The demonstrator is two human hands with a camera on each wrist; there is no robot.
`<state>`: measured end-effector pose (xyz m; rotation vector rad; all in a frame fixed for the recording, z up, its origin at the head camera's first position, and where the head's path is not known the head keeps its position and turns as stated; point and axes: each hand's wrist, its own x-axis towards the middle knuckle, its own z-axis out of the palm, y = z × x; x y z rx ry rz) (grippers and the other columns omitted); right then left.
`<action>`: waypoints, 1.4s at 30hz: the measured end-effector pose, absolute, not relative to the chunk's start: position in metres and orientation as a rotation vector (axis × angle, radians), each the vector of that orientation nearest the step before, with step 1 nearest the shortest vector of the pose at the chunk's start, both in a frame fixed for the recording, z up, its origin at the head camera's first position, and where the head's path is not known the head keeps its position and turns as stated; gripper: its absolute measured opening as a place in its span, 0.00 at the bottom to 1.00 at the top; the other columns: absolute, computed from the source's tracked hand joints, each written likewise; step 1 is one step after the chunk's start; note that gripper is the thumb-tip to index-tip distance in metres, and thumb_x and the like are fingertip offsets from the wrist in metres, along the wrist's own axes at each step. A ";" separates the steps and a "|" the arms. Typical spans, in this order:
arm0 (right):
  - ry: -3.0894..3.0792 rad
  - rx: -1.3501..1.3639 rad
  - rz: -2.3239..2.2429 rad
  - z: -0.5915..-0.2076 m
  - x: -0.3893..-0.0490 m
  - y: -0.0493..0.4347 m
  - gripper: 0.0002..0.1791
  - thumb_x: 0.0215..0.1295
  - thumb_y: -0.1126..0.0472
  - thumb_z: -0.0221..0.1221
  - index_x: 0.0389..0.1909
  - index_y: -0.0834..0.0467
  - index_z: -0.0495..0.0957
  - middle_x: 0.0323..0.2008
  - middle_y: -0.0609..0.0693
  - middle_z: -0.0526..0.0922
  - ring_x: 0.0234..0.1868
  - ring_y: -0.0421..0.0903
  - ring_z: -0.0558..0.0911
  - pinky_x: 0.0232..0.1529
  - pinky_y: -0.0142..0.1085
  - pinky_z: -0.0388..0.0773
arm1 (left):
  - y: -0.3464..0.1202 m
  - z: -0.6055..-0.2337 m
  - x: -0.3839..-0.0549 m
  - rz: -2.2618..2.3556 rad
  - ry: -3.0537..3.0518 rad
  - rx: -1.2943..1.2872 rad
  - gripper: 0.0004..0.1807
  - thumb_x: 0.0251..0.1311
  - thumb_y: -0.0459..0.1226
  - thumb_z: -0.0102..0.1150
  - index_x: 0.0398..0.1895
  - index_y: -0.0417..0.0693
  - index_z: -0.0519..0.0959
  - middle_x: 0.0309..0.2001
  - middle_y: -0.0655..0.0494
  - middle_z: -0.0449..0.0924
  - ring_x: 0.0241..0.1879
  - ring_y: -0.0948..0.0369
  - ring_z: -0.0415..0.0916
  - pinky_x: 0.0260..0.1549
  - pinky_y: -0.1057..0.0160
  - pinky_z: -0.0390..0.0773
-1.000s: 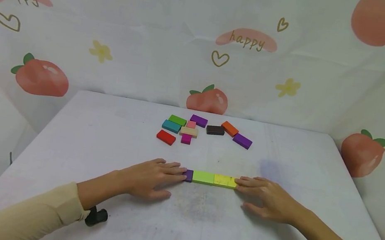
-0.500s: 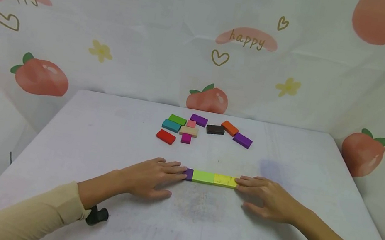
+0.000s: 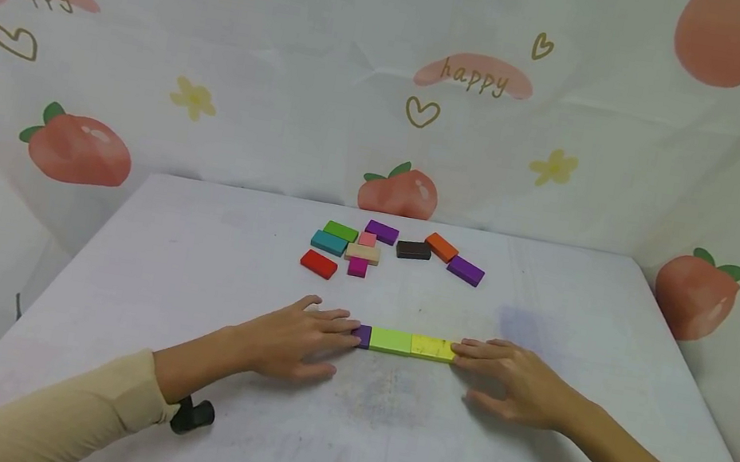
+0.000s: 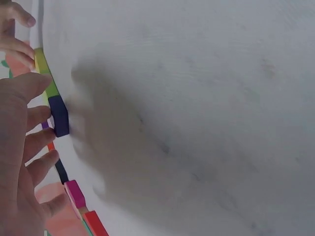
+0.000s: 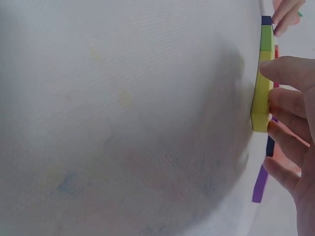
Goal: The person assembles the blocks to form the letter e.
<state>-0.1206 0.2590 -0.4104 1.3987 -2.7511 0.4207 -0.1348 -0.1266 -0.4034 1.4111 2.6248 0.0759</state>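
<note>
Three rectangular blocks lie end to end in a row: a dark purple block [image 3: 364, 336], a light green block [image 3: 390, 341] and a yellow block [image 3: 431, 348]. My left hand [image 3: 296, 339] rests its extended fingertips on the purple block's left end, partly covering it. At the opposite end, fingertips of my right hand [image 3: 520, 382] touch the yellow block [image 5: 262, 93], fingers straight. Both thumbs are held apart from the other fingers. The left wrist view shows the purple block [image 4: 59, 116] beside my spread left fingers.
Several loose blocks lie farther back, among them a red block [image 3: 319, 264], a teal block [image 3: 328, 242], a black block [image 3: 414, 250], an orange block [image 3: 442, 247] and a purple block [image 3: 465, 270]. A patterned cloth [image 3: 312, 93] hangs behind the white table [image 3: 192, 251].
My left hand has shifted slightly to the right, its thumb nearer the row and its outermost finger raised a little. The right hand and the blocks stay put.
</note>
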 end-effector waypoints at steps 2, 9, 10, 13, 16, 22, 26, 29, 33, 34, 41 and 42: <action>-2.756 1.391 0.424 -0.410 -0.120 0.259 0.27 0.57 0.55 0.70 0.58 0.55 0.82 0.61 0.51 0.79 0.60 0.52 0.79 0.54 0.53 0.79 | -0.125 -0.403 -0.134 0.053 2.635 1.422 0.31 0.69 0.55 0.52 0.72 0.58 0.69 0.72 0.57 0.65 0.72 0.56 0.61 0.66 0.40 0.62; -2.764 1.371 0.448 -0.410 -0.119 0.258 0.26 0.55 0.55 0.71 0.57 0.55 0.83 0.62 0.51 0.79 0.62 0.51 0.78 0.54 0.51 0.79 | -0.115 -0.403 -0.133 0.042 2.623 1.501 0.32 0.68 0.55 0.53 0.73 0.57 0.68 0.73 0.58 0.64 0.72 0.57 0.61 0.67 0.43 0.63; -2.762 1.371 0.454 -0.410 -0.120 0.258 0.26 0.55 0.55 0.71 0.56 0.55 0.83 0.62 0.51 0.79 0.62 0.51 0.78 0.54 0.51 0.79 | -0.113 -0.403 -0.133 0.045 2.615 1.507 0.32 0.68 0.55 0.53 0.74 0.57 0.67 0.74 0.58 0.63 0.73 0.57 0.60 0.67 0.43 0.63; -2.740 1.380 0.469 -0.410 -0.121 0.256 0.25 0.55 0.55 0.71 0.55 0.55 0.83 0.60 0.51 0.80 0.61 0.51 0.79 0.53 0.50 0.80 | -0.107 -0.403 -0.133 0.048 2.591 1.522 0.33 0.68 0.55 0.53 0.74 0.56 0.66 0.74 0.59 0.62 0.73 0.58 0.59 0.67 0.44 0.63; -2.727 1.386 0.482 -0.411 -0.122 0.255 0.23 0.54 0.56 0.71 0.53 0.55 0.84 0.59 0.51 0.80 0.60 0.51 0.79 0.53 0.50 0.80 | -0.102 -0.403 -0.133 0.037 2.568 1.523 0.34 0.68 0.55 0.53 0.74 0.55 0.66 0.74 0.60 0.63 0.73 0.58 0.59 0.66 0.44 0.65; -2.771 1.369 0.495 -0.408 -0.123 0.252 0.22 0.57 0.55 0.70 0.54 0.53 0.84 0.59 0.50 0.80 0.59 0.50 0.80 0.52 0.50 0.80 | -0.098 -0.402 -0.133 0.017 2.545 1.502 0.35 0.67 0.55 0.54 0.74 0.54 0.66 0.73 0.61 0.64 0.72 0.59 0.61 0.65 0.46 0.66; -2.808 1.321 0.506 -0.401 -0.126 0.251 0.24 0.58 0.54 0.70 0.57 0.53 0.83 0.59 0.50 0.81 0.58 0.50 0.81 0.50 0.49 0.81 | -0.098 -0.402 -0.134 0.033 2.539 1.500 0.35 0.66 0.54 0.55 0.74 0.53 0.66 0.73 0.61 0.65 0.72 0.59 0.61 0.65 0.46 0.67; -2.839 1.253 0.534 -0.394 -0.133 0.250 0.26 0.59 0.54 0.69 0.59 0.54 0.81 0.59 0.52 0.81 0.58 0.51 0.81 0.51 0.50 0.81 | -0.097 -0.402 -0.134 0.031 2.547 1.502 0.35 0.66 0.54 0.56 0.74 0.54 0.66 0.72 0.61 0.65 0.72 0.59 0.62 0.65 0.46 0.68; -2.884 1.151 0.605 -0.386 -0.151 0.249 0.24 0.62 0.57 0.68 0.60 0.57 0.80 0.59 0.53 0.81 0.60 0.55 0.79 0.55 0.54 0.78 | -0.098 -0.402 -0.135 0.039 2.552 1.498 0.35 0.65 0.54 0.57 0.74 0.54 0.66 0.72 0.62 0.66 0.72 0.59 0.62 0.64 0.47 0.68; -2.894 1.126 0.621 -0.384 -0.156 0.249 0.24 0.63 0.58 0.67 0.60 0.58 0.80 0.59 0.54 0.81 0.60 0.56 0.79 0.56 0.56 0.77 | -0.098 -0.402 -0.135 0.040 2.552 1.496 0.35 0.65 0.54 0.57 0.74 0.54 0.66 0.72 0.62 0.66 0.71 0.59 0.62 0.64 0.47 0.68; -2.933 0.984 0.686 -0.378 -0.194 0.248 0.24 0.64 0.61 0.66 0.60 0.64 0.78 0.58 0.61 0.80 0.62 0.61 0.77 0.59 0.59 0.72 | -0.097 -0.403 -0.135 0.049 2.552 1.504 0.35 0.64 0.53 0.58 0.73 0.54 0.67 0.71 0.61 0.67 0.71 0.59 0.63 0.65 0.47 0.68; -2.932 0.973 0.688 -0.378 -0.199 0.248 0.24 0.64 0.62 0.66 0.60 0.65 0.78 0.58 0.61 0.80 0.62 0.62 0.77 0.59 0.60 0.71 | -0.097 -0.402 -0.135 0.046 2.552 1.509 0.35 0.64 0.53 0.58 0.73 0.54 0.67 0.71 0.61 0.67 0.71 0.59 0.63 0.65 0.47 0.67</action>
